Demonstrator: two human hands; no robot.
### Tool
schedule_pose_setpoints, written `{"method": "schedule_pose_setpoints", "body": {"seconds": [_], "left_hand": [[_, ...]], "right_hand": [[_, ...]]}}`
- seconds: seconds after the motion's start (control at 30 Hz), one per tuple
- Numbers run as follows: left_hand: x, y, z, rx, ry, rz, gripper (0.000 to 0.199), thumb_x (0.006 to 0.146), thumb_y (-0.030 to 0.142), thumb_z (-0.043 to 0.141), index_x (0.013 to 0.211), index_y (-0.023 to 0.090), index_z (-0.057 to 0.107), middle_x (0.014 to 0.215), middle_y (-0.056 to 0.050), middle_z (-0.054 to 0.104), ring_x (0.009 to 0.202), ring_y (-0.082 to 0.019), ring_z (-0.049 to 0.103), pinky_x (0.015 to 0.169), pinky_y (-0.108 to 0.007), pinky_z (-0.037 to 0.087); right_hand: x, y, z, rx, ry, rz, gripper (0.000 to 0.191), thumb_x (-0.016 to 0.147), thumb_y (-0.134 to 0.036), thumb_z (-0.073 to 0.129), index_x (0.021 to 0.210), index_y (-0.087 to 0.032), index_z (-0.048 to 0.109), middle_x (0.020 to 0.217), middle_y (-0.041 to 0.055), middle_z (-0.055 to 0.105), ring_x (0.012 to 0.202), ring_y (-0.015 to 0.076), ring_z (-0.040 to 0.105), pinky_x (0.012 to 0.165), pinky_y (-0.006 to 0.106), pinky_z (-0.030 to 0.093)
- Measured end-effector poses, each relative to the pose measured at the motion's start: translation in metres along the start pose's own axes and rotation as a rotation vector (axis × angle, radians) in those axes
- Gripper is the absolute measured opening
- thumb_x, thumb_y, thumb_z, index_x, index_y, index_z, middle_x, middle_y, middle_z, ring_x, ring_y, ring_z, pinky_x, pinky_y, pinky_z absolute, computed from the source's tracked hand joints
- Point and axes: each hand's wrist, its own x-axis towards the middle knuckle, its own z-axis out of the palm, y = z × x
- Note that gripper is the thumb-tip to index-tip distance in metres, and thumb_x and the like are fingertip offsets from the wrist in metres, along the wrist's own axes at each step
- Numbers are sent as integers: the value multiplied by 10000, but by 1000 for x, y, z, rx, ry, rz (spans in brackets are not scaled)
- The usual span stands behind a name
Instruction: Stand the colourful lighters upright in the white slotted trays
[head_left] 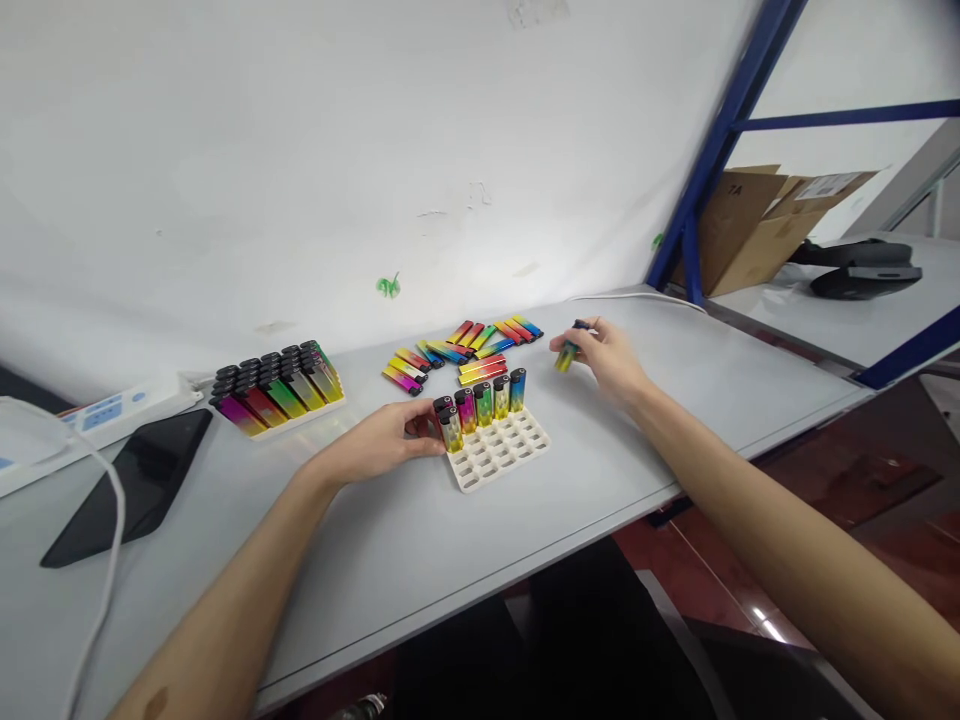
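Hands apart. L hand (394, 438) at L end of white tray (504, 466), fingers on upright lighters (484, 403); grip unclear. R hand (604, 358) pinching yellow-green lighter (566, 356), R of tray. Loose lighters (482, 376) btwn hands, behind tray. 2nd tray (301, 418), far L, packed w/ lighters. Grey surface (390, 570), white wall (300, 150), blue rack (721, 150) R.

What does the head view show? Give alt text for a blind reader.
The right hand holds a lighter beside a white slotted tray partly filled with upright lighters; the left hand is at its left end. Loose lighters lie behind on a grey table, with a lighter-packed tray farther left.
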Motion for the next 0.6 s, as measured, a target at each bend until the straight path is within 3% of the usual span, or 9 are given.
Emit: {"method": "schedule_pose_setpoints", "body": {"seconds": [0.1,0.2,0.3,0.43,0.53,0.6], "left_hand": [[0,-1,0,-2,-3,-1,349,813,499,672,1003,207,646,942,-20,698,906,-234,639,759,-318,481],[0,0,1,-3,-4,-6,358,814,497,676,1014,202,650,946,-27,696,904,-235,635,746,-318,476],[0,0,1,-5,-1,-2,345,812,484,677,1006,200,650,945,-26,695,896,-231,632,744,-318,475],[1,0,1,-2,2,1,350,802,492,679,990,198,646,935,-24,692,887,-230,629,736,-315,471],[1,-1,1,-2,4,-12,364,798,508,682,985,199,643,936,-27,690,885,-233,626,736,-318,470],[1,-1,2,-6,6,-18,365,797,506,684,989,199,643,940,-27,690,891,-234,627,741,-319,471]], "right_hand": [[-2,-3,4,149,39,68,286,805,-410,667,837,-245,435,540,-95,468,392,89,395,424,230,339],[-5,-2,9,204,-58,165,357,874,-577,542,811,-232,473,499,-102,326,359,69,218,369,217,185],[-8,0,12,221,-133,227,427,896,-625,465,792,-214,513,524,-82,323,377,71,222,365,219,202],[-13,-5,16,263,-176,214,390,825,-580,646,831,-243,450,610,-81,401,422,70,323,373,191,248],[-18,-9,18,291,-250,211,463,799,-548,718,827,-262,355,587,-109,376,399,52,226,371,167,155],[-20,-10,18,299,-293,239,441,839,-597,650,817,-257,369,525,-122,274,392,53,122,373,175,111]]}}
